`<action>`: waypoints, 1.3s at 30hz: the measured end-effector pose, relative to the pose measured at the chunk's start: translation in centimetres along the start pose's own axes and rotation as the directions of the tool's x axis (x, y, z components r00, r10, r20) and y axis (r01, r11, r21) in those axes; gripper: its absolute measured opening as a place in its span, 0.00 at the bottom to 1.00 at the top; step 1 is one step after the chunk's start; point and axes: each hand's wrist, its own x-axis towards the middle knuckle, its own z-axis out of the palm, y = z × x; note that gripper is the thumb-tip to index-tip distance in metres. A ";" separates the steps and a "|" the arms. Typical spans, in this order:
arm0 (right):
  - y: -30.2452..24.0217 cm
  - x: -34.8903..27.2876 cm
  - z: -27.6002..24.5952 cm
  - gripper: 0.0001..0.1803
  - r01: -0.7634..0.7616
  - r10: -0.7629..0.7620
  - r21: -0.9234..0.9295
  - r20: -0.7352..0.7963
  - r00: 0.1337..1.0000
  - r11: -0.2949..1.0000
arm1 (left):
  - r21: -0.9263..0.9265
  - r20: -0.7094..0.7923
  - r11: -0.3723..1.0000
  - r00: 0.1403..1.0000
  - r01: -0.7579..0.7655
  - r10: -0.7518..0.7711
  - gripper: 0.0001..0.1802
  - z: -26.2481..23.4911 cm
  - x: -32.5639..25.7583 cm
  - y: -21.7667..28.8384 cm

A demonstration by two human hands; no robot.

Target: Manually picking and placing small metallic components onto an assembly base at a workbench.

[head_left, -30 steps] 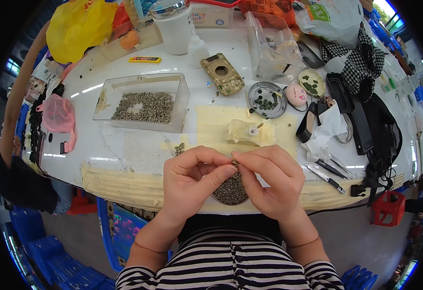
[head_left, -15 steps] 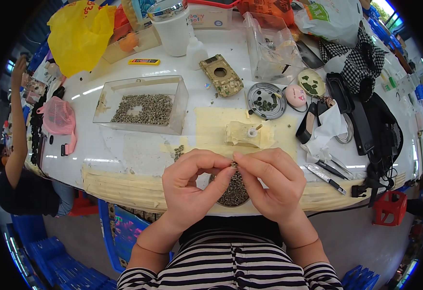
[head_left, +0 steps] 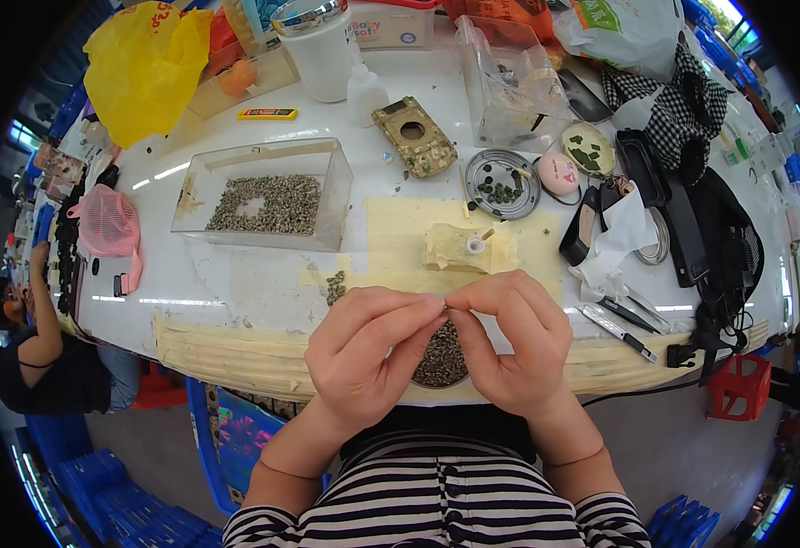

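Tiny grey part (head_left: 445,311) pinched between fingertips of left hand (head_left: 363,356) and right hand (head_left: 510,345), both pressed together on it where the tips meet, held above table edge. Part too small to make out shape.

Directly under the grip: round heap of small grey pieces (head_left: 440,358), half hidden by the hands. Likely the same kind of piece.

Risks, as judgement:
- Part very small, only fingertip contact; slight slip and it drops into the heap below, lost among lookalikes, or off the near table edge to the floor.
- Heap sits right at the table edge, close to wrists; a nudge could spill it.

Just beyond the grip: yellowish block with small white cap (head_left: 459,247) on a pale taped patch. Beyond and to the left: clear plastic tray (head_left: 261,194) of more grey pieces. Further out: round dish with dark green bits (head_left: 502,184), camouflage casing with round hole (head_left: 414,136), white tub (head_left: 321,46), yellow bag (head_left: 144,64). To the right: craft knife and tools (head_left: 619,321), black cables and straps (head_left: 720,247). Nothing between the hands and the yellowish block. Another person (head_left: 39,347) seated far left, well apart.
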 end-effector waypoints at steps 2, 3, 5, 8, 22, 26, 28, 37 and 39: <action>-0.1 0.0 -0.1 0.10 -0.019 0.019 0.015 0.013 1.000 1.000 | -0.009 -0.001 1.000 1.000 0.015 -0.015 0.14 0.0 0.0 0.0; -0.2 0.0 -0.2 0.09 -0.036 0.035 0.031 0.025 0.999 0.999 | -0.014 -0.002 1.000 1.000 0.022 -0.022 0.14 0.0 0.0 0.0; -0.3 0.0 -0.3 0.07 -0.070 0.067 0.061 0.051 0.996 0.996 | -0.030 0.000 0.999 1.000 0.030 -0.030 0.14 0.1 -0.1 -0.1; -0.6 -0.1 -0.5 0.05 -0.188 0.172 0.195 0.096 0.980 0.962 | -0.116 0.021 0.987 0.993 0.115 -0.113 0.12 -0.1 -0.2 0.0; -0.2 0.4 -2.2 0.05 -0.147 0.145 -0.016 -0.081 0.986 0.989 | -0.329 0.047 0.899 0.956 0.288 -0.289 0.08 0.0 -0.4 0.0; 0.4 1.6 -4.2 0.05 -0.145 0.108 -0.247 -0.158 0.982 0.958 | -0.443 0.084 0.795 0.902 0.414 -0.423 0.07 0.2 -0.4 0.4; 1.1 2.0 -4.6 0.06 -0.151 0.112 -0.332 -0.134 0.985 0.931 | -0.509 0.120 0.734 0.882 0.449 -0.456 0.07 0.8 -0.2 0.6; 1.7 2.8 -2.8 0.08 -0.106 0.127 -0.389 0.027 0.992 0.915 | -0.543 0.105 0.678 0.842 0.495 -0.529 0.08 0.6 -1.0 0.1; 2.0 3.1 -2.4 0.08 -0.093 0.123 -0.407 0.047 0.991 0.909 | -0.555 0.095 0.665 0.833 0.499 -0.545 0.08 0.7 -1.0 0.0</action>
